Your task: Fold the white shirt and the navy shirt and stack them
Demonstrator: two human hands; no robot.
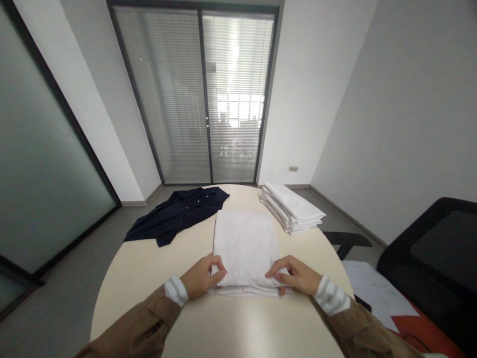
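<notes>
A folded white cloth point(244, 238) lies in the middle of the table, with layered edges showing on its near side. My left hand point(203, 275) is closed at its near left corner, thumb and forefinger pinching the fabric. At the near right corner, my right hand point(298, 275) grips the cloth with the forefinger on top and a lower fingertip showing by the bottom layers. Part of each hand's grip is hidden by the fabric. Beyond to the right sits a stack of folded white cloths point(290, 206). A dark navy buttoned shirt point(179, 214) lies spread out at the far left.
The round cream table point(223, 328) curves toward me. At right stand a black mesh chair point(439, 248) and its armrest point(346, 239); papers point(376, 291) and something red point(428, 330) lie on the seat side. Glass doors with blinds point(201, 94) are behind the table.
</notes>
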